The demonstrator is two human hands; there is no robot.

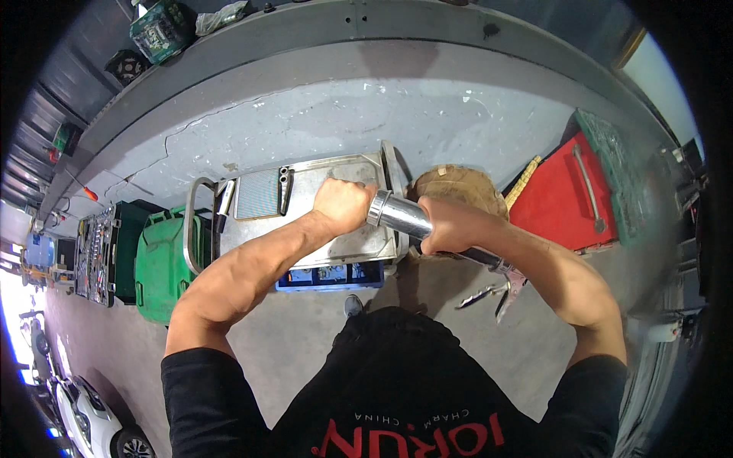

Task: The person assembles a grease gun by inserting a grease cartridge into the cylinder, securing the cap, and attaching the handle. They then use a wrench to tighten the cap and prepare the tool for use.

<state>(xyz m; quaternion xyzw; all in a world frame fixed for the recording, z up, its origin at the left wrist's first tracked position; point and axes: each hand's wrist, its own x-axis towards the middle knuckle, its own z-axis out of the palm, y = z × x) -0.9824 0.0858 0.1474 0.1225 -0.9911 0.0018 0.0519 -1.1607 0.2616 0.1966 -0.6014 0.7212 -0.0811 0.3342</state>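
Observation:
My right hand [454,224] is wrapped round the chrome barrel of a grease gun [405,214]. The gun slants across in front of me, its ringed end cap up and to the left. Its head, with a pinkish grip and a silver lever, hangs at the lower right below my right forearm. Against the end cap my left hand [343,204] is closed in a fist; whatever its fingers grip is hidden. Beneath both hands stands a metal cart [309,169]. On its left part lie a small finned heater core [258,194] and a black-and-white handled tool [225,204].
A green bin [162,256] and an open tool case [98,256] stand left of the cart. Below the cart's near edge is a blue divided tray [332,285]. To the right are a round brown object [458,187] and a red panel [561,195]. A grey wall [305,114] runs behind.

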